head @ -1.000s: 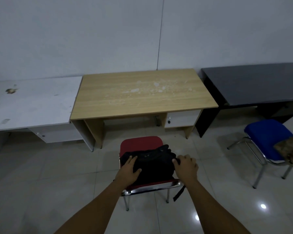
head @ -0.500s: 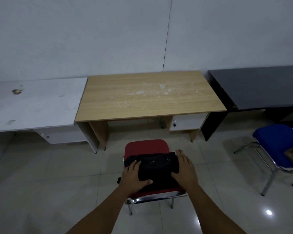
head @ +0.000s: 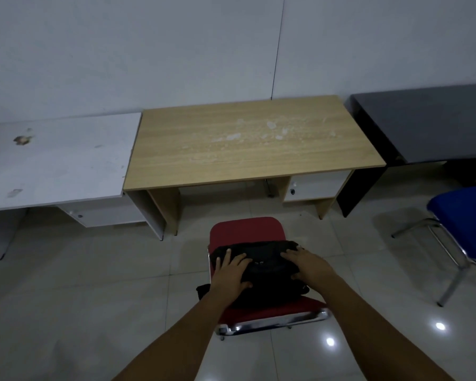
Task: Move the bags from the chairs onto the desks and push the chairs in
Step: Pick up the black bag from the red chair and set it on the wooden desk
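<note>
Against the grey wall (head: 149, 50) stand three desks in a row, side by side: a white desk (head: 52, 166) on the left with a few brown marks on its top, a wooden desk (head: 245, 149) in the middle with pale scuffs across its surface, and a black desk (head: 429, 125) on the right, partly cut off by the frame edge. The floor (head: 80, 284) is pale glossy tile that throws back two small spots of light near my right forearm. A blue chair (head: 462, 215) on a chrome frame stands in front of the black desk, well apart from me, with something tan just showing at its right edge, too cropped to tell what. Straight ahead of the wooden desk, pulled out from it, is the red chair (head: 245, 229), its chrome bar nearest me. The black bag (head: 264, 268) lies on that seat, not yet on any desk, slumped flat, with a dark strap end hanging off the seat's left side. My left hand (head: 231, 270) lies on the bag's left part, fingers spread and thumb out along its near side, palm down on the fabric. My right hand (head: 308, 264) presses on the bag's right part, fingers spread toward its far edge. Both hands are flat on the bag and closed around nothing; whether the fingertips hook under its edge I cannot tell.
</note>
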